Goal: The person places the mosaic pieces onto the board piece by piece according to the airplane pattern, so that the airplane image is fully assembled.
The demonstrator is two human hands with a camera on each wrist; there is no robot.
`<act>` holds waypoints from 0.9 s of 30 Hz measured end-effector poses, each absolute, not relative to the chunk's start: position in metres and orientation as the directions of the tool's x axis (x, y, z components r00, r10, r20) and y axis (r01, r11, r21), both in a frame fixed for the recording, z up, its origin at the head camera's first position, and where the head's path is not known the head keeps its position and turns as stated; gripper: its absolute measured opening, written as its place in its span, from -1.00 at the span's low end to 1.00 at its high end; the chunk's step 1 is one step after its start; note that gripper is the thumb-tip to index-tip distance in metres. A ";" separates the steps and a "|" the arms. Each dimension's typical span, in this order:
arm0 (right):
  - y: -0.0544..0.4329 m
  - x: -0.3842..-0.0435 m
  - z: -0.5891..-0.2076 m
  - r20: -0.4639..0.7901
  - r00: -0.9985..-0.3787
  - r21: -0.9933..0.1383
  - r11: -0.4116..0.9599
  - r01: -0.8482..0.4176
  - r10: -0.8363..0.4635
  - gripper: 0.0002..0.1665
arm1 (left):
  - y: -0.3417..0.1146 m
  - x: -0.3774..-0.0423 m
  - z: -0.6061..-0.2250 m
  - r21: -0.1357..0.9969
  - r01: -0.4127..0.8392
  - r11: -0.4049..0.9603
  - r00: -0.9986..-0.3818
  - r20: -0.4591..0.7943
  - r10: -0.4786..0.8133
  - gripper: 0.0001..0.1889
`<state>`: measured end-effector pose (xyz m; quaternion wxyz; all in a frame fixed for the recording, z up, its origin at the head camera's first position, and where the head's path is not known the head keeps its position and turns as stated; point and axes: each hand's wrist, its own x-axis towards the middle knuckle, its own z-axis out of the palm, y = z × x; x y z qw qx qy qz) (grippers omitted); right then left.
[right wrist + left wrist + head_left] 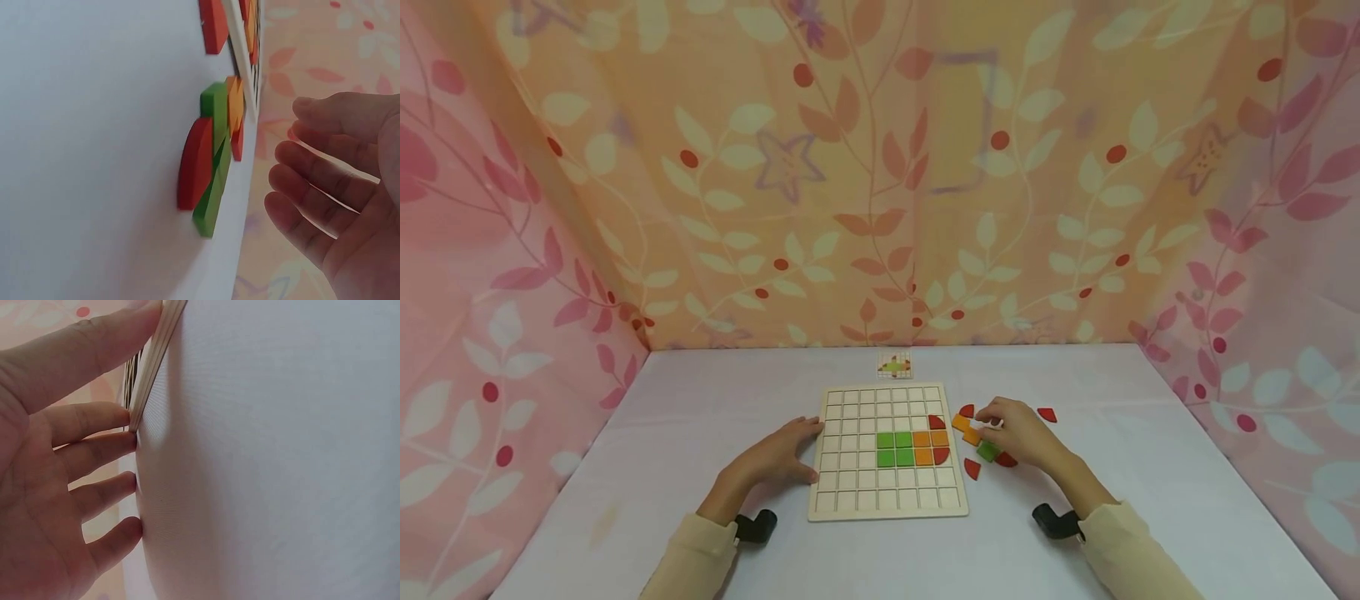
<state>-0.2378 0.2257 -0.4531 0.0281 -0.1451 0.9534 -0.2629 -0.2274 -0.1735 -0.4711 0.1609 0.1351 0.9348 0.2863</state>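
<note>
A pale wooden grid board (848,500) lies on the table. Green squares (887,457), orange squares (922,439) and two red quarter-round pieces (937,422) sit in its cells, from the middle to the right edge. My left hand (777,454) touches the board's left edge with thumb and fingertips, fingers spread. Beyond the right edge, my right hand (1024,433) hovers over loose pieces, its fingers slightly bent with nothing between them. Below it lie orange squares (962,422), green pieces (215,103) and a red rounded piece (197,165), bunched together.
A small pattern card (895,366) lies behind the board. Separate red pieces lie at the board's right (972,469) and farther right beyond the hand (1047,414). Floral curtains (880,208) enclose the white table (865,567) at the back and both sides.
</note>
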 end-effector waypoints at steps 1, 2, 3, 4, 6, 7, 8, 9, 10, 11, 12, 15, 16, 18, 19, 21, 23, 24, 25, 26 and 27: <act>0.228 -0.238 -0.454 0.022 -0.960 -0.511 0.822 -0.252 -0.280 -0.76 | -0.174 -0.227 -0.471 0.579 0.162 0.799 -0.912 -0.222 0.346 -0.12; 0.230 -0.238 -0.455 0.020 -0.962 -0.512 0.824 -0.244 -0.272 -0.76 | -0.174 -0.227 -0.471 0.581 0.163 0.798 -0.912 -0.221 0.346 -0.12; 0.232 -0.238 -0.456 0.018 -0.964 -0.515 0.824 -0.238 -0.267 -0.75 | -0.174 -0.227 -0.471 0.580 0.166 0.797 -0.912 -0.218 0.349 -0.12; 0.235 -0.238 -0.456 0.016 -0.965 -0.517 0.824 -0.232 -0.262 -0.74 | -0.174 -0.227 -0.471 0.583 0.165 0.796 -0.911 -0.218 0.349 -0.12; 0.239 -0.239 -0.458 0.003 -0.968 -0.518 0.828 -0.215 -0.250 -0.73 | -0.174 -0.227 -0.473 0.585 0.168 0.793 -0.911 -0.215 0.352 -0.12; 0.241 -0.240 -0.459 -0.005 -0.970 -0.520 0.829 -0.203 -0.241 -0.73 | -0.175 -0.228 -0.473 0.587 0.169 0.792 -0.911 -0.214 0.353 -0.12; 0.243 -0.241 -0.459 -0.013 -0.972 -0.519 0.832 -0.195 -0.235 -0.73 | -0.175 -0.228 -0.474 0.588 0.169 0.791 -0.911 -0.213 0.353 -0.11; 0.245 -0.242 -0.460 -0.021 -0.973 -0.516 0.836 -0.185 -0.228 -0.73 | -0.175 -0.228 -0.474 0.589 0.168 0.790 -0.911 -0.212 0.352 -0.11; 0.246 -0.242 -0.461 -0.028 -0.975 -0.517 0.838 -0.175 -0.221 -0.73 | -0.175 -0.228 -0.475 0.591 0.165 0.789 -0.911 -0.214 0.351 -0.11; 0.247 -0.242 -0.462 -0.035 -0.975 -0.516 0.840 -0.169 -0.218 -0.73 | -0.175 -0.229 -0.475 0.592 0.164 0.789 -0.911 -0.215 0.351 -0.10; 0.248 -0.243 -0.462 -0.037 -0.976 -0.514 0.841 -0.166 -0.215 -0.74 | -0.176 -0.229 -0.475 0.593 0.162 0.789 -0.912 -0.215 0.349 -0.10; 0.251 -0.243 -0.465 -0.047 -0.976 -0.511 0.844 -0.161 -0.214 -0.74 | -0.176 -0.229 -0.475 0.590 0.162 0.791 -0.913 -0.215 0.347 -0.10; 0.252 -0.243 -0.466 -0.051 -0.976 -0.514 0.843 -0.156 -0.212 -0.74 | -0.176 -0.229 -0.475 0.589 0.164 0.791 -0.912 -0.214 0.349 -0.10; 0.253 -0.243 -0.468 -0.057 -0.975 -0.512 0.845 -0.156 -0.214 -0.73 | -0.176 -0.229 -0.475 0.584 0.172 0.793 -0.913 -0.208 0.351 -0.10; 0.254 -0.243 -0.468 -0.060 -0.975 -0.510 0.846 -0.156 -0.216 -0.73 | -0.176 -0.229 -0.475 0.582 0.176 0.794 -0.913 -0.206 0.353 -0.10; 0.255 -0.242 -0.469 -0.068 -0.974 -0.505 0.849 -0.154 -0.217 -0.71 | -0.175 -0.229 -0.476 0.580 0.179 0.795 -0.913 -0.203 0.354 -0.11; 0.256 -0.242 -0.469 -0.076 -0.973 -0.500 0.853 -0.153 -0.219 -0.71 | -0.175 -0.229 -0.475 0.577 0.181 0.796 -0.914 -0.201 0.354 -0.11; 0.256 -0.242 -0.469 -0.080 -0.972 -0.498 0.854 -0.152 -0.220 -0.71 | -0.175 -0.229 -0.475 0.577 0.181 0.796 -0.914 -0.201 0.353 -0.11; 0.256 -0.242 -0.469 -0.086 -0.972 -0.498 0.855 -0.147 -0.217 -0.71 | -0.174 -0.229 -0.475 0.578 0.178 0.796 -0.914 -0.202 0.351 -0.11; 0.256 -0.242 -0.469 -0.090 -0.972 -0.496 0.856 -0.144 -0.216 -0.71 | -0.174 -0.229 -0.475 0.579 0.176 0.796 -0.914 -0.204 0.350 -0.11; 0.256 -0.242 -0.469 -0.093 -0.972 -0.494 0.858 -0.143 -0.215 -0.71 | -0.174 -0.229 -0.475 0.579 0.174 0.796 -0.915 -0.205 0.349 -0.11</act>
